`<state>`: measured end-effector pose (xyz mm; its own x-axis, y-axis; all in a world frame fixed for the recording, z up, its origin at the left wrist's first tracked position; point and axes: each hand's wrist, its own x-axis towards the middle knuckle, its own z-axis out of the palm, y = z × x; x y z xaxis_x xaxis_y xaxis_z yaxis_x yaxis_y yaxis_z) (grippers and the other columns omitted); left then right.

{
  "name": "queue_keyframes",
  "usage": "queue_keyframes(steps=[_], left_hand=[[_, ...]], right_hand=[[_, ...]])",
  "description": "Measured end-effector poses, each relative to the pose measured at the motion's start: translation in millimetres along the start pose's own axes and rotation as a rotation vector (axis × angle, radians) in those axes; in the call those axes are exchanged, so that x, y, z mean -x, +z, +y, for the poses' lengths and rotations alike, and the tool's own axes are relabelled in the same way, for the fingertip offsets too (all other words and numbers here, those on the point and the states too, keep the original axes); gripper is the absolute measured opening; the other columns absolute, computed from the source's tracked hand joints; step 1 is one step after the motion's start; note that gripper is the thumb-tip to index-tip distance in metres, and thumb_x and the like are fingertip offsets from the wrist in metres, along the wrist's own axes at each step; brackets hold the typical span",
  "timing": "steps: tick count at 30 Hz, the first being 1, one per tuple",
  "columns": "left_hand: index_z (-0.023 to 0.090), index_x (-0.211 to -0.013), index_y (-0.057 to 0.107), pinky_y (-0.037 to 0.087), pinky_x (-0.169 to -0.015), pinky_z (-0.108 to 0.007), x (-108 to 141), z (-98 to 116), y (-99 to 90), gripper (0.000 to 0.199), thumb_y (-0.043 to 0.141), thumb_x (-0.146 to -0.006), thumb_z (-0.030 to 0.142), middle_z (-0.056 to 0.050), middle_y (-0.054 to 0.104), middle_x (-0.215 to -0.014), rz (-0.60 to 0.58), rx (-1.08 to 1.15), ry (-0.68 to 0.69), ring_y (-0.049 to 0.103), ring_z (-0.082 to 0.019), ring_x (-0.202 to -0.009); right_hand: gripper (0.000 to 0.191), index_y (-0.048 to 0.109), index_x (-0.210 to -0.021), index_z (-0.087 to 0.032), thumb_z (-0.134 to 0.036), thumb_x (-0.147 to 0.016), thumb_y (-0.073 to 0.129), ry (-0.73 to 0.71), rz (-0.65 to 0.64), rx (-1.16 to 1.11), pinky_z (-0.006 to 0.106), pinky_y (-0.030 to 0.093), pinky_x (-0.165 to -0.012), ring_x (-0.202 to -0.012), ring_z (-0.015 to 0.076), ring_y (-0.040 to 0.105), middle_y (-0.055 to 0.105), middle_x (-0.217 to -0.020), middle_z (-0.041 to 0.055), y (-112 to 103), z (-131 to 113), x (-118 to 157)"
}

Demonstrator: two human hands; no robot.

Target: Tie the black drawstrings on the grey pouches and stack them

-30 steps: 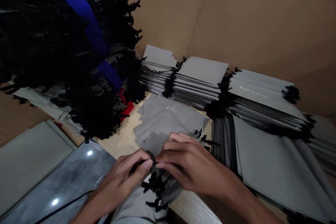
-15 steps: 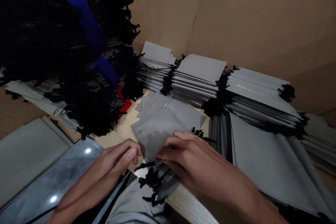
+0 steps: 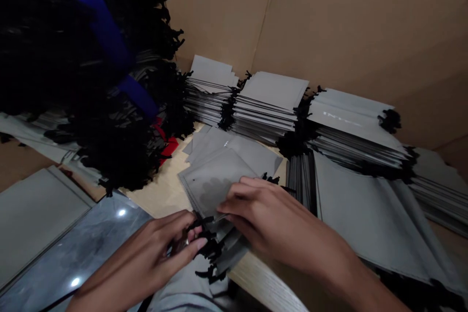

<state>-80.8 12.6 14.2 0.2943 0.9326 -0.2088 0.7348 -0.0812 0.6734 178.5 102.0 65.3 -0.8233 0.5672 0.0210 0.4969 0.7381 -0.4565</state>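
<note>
The left hand [image 3: 142, 261] has its grip curled shut on the black drawstrings [image 3: 206, 243] of a grey pouch [image 3: 214, 187]. The right hand [image 3: 278, 224] lies across the pouch, hold unclear, above the wooden tabletop [image 3: 259, 275].

The person's two hands are here: one left hand [image 3: 142, 253] and one right hand [image 3: 281, 219]. Against the cardboard wall [image 3: 347, 24] stand three squared stacks of gray drawstring pouches [image 3: 268, 102], with a fourth stack [image 3: 438, 190] cut off by the frame to their right. Nearer than the wall lie one fanned row of pouches [image 3: 369, 209] and one loose pile of pouches [image 3: 223, 165]. Toward the wall's left end are one black-corded heap [image 3: 91, 107], one blue strap [image 3: 98, 24] and one red piece [image 3: 168, 146]. Farthest from the wall lie two flat panels: one matte gray panel [image 3: 36, 219] and one glossy dark panel [image 3: 80, 248].
</note>
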Motion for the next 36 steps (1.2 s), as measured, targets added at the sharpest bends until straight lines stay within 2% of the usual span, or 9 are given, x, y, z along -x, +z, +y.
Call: queue_keyframes(steps=[5, 9, 12, 15, 18, 22, 25, 30, 36], left_hand=[[0.028, -0.097, 0.070, 0.044, -0.055, -0.020, -6.1, 8.0, -2.7, 0.026, 0.055, -0.110, 0.047, 0.006, 0.066, -0.076, 0.098, 0.134, 0.020, 0.061, -0.013, -0.066], [0.026, -0.092, 0.070, 0.047, -0.057, -0.020, -8.4, 10.5, 2.6, 0.031, 0.057, -0.108, 0.049, 0.005, 0.065, -0.074, 0.200, 0.218, -0.007, 0.061, -0.014, -0.066], [0.025, -0.082, 0.067, 0.048, -0.056, -0.020, -8.3, 10.9, 2.9, 0.041, 0.054, -0.109, 0.053, 0.004, 0.064, -0.070, 0.232, 0.270, -0.025, 0.060, -0.013, -0.062], [0.026, -0.086, 0.071, 0.050, -0.057, -0.020, -4.4, 10.0, -2.8, 0.045, 0.047, -0.111, 0.055, 0.004, 0.067, -0.068, 0.192, 0.252, -0.039, 0.061, -0.013, -0.059], [0.029, -0.093, 0.076, 0.058, -0.064, -0.021, 3.1, 9.2, -6.3, 0.042, 0.047, -0.111, 0.054, 0.001, 0.077, -0.080, 0.177, 0.166, -0.007, 0.072, -0.017, -0.071], [0.033, -0.111, 0.081, 0.066, -0.081, -0.028, 8.6, 12.8, 3.0, 0.022, 0.069, -0.100, 0.049, -0.002, 0.084, -0.106, 0.211, 0.029, 0.119, 0.080, -0.025, -0.095], [0.034, -0.124, 0.077, 0.067, -0.084, -0.027, 3.7, 15.2, 13.2, 0.025, 0.069, -0.102, 0.041, -0.003, 0.083, -0.114, 0.205, -0.049, 0.165, 0.082, -0.025, -0.100], [0.037, -0.139, 0.066, 0.064, -0.102, -0.031, -9.1, 3.6, 24.5, 0.038, 0.072, -0.101, 0.039, 0.000, 0.078, -0.136, 0.230, -0.145, 0.206, 0.077, -0.027, -0.125], [0.038, -0.133, 0.072, 0.069, -0.089, -0.028, -13.2, -14.7, 29.7, 0.039, 0.079, -0.095, 0.045, 0.001, 0.085, -0.126, 0.289, -0.120, 0.201, 0.085, -0.027, -0.107]], right_hand=[[0.017, 0.076, -0.117, -0.024, -0.021, -0.109, 0.062, 0.003, -0.009, -0.063, 0.031, 0.045, -0.091, -0.104, 0.0175, 0.063, 0.073, -0.108, 0.0006, 0.5, -0.4, -0.2], [0.027, 0.076, -0.121, -0.024, -0.041, -0.100, 0.078, 0.010, -0.012, -0.085, 0.034, 0.045, -0.090, -0.106, 0.0216, 0.062, 0.070, -0.107, 0.0021, 2.4, 0.6, -0.8], [0.022, 0.075, -0.121, -0.023, -0.028, -0.100, 0.078, -0.012, 0.003, -0.020, 0.035, 0.043, -0.091, -0.105, 0.0215, 0.061, 0.070, -0.109, 0.0022, 4.1, 2.8, -2.1], [0.015, 0.074, -0.118, -0.022, -0.020, -0.106, 0.065, -0.028, 0.047, 0.020, 0.035, 0.042, -0.089, -0.103, 0.0204, 0.061, 0.070, -0.108, 0.0021, 2.2, 4.7, -2.6], [0.013, 0.073, -0.115, -0.022, -0.023, -0.110, 0.062, -0.013, 0.071, 0.026, 0.034, 0.042, -0.088, -0.103, 0.0202, 0.061, 0.069, -0.107, 0.0020, -1.6, 5.6, -1.3], [0.012, 0.072, -0.111, -0.023, -0.022, -0.110, 0.060, -0.008, 0.083, 0.038, 0.032, 0.043, -0.086, -0.102, 0.0196, 0.061, 0.069, -0.105, 0.0017, -3.5, 5.4, 0.6], [0.014, 0.071, -0.105, -0.023, -0.017, -0.109, 0.058, -0.011, 0.084, 0.047, 0.032, 0.043, -0.086, -0.102, 0.0195, 0.062, 0.070, -0.105, 0.0019, -3.8, 5.1, 1.3], [0.014, 0.072, -0.107, -0.023, -0.015, -0.106, 0.061, -0.025, 0.093, 0.040, 0.032, 0.044, -0.092, -0.104, 0.0189, 0.063, 0.071, -0.107, 0.0014, -5.7, 4.3, 1.7], [0.011, 0.074, -0.104, -0.022, -0.020, -0.107, 0.065, -0.076, 0.124, 0.055, 0.032, 0.045, -0.095, -0.107, 0.0183, 0.065, 0.074, -0.109, 0.0009, -3.6, 4.9, -1.0]])
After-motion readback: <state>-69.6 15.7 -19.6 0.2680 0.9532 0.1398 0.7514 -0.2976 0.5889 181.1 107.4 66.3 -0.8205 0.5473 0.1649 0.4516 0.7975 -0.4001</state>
